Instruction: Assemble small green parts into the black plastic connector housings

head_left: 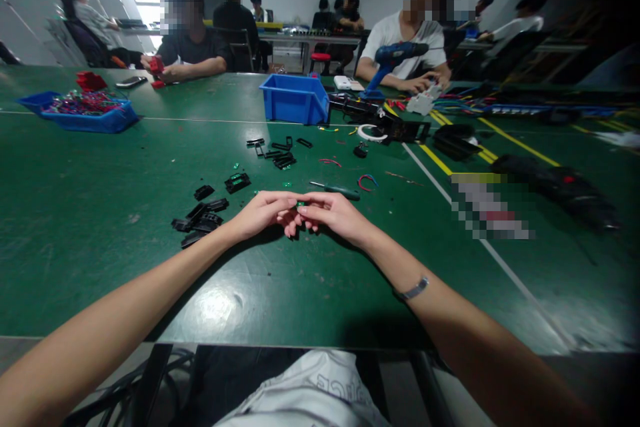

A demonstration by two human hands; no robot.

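Note:
My left hand (270, 212) and my right hand (330, 214) meet above the green table, fingertips together. Between their thumbs and forefingers both pinch a small green piece (301, 204), mostly covered by the fingers; its exact kind does not show. Just beyond my right hand lies a screwdriver (343, 192) with a dark green handle. Left of my left hand is a pile of black plastic housings (200, 220). A black housing with a green piece inside (237, 182) sits a little farther off, near more black frames (284, 159).
A blue bin (295, 99) stands farther back, and a blue tray of wires (95, 110) is at the left. A cordless drill (393, 60), cables and a black tool (555, 187) lie right. Two people sit across the table (125, 214).

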